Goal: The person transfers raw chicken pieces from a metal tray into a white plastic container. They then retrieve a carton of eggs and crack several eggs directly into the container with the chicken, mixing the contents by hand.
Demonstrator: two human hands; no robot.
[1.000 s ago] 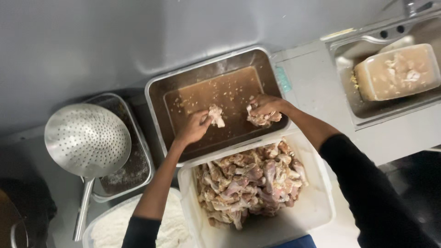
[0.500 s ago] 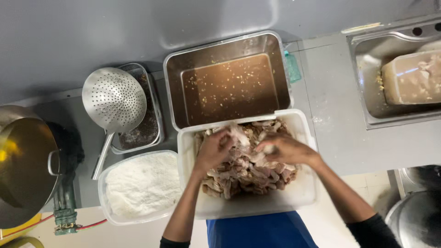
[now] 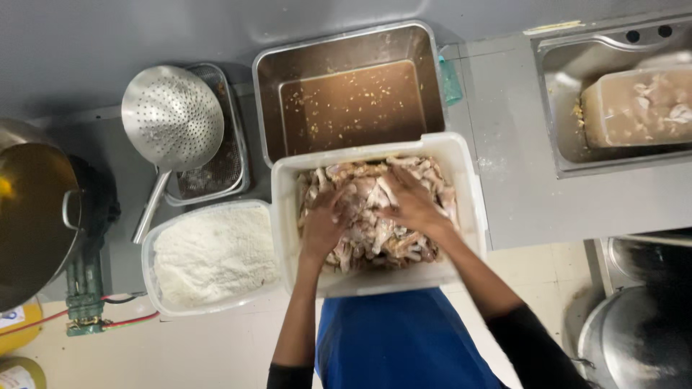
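Note:
A white plastic tub (image 3: 467, 189) sits at the counter's near edge, filled with raw chicken pieces (image 3: 375, 238). My left hand (image 3: 323, 225) rests on the pile at its left side, fingers curled into the meat. My right hand (image 3: 412, 203) lies on the pile's middle, fingers spread over the pieces. Blur hides whether either hand has closed on a piece. Behind the tub stands a steel pan (image 3: 268, 108) holding brown liquid with small bits floating in it.
A clear tub of white flour (image 3: 210, 256) stands left of the chicken. A perforated metal skimmer (image 3: 171, 119) rests on a wire basket (image 3: 234, 140). A large pot of oil (image 3: 32, 209) is far left. A sink (image 3: 559, 108) at right holds a tub of soaking meat (image 3: 638, 108).
Both hands dropped chicken in the brown-liquid pan one second ago, then drew back to the white tub. Now they press further into the pile.

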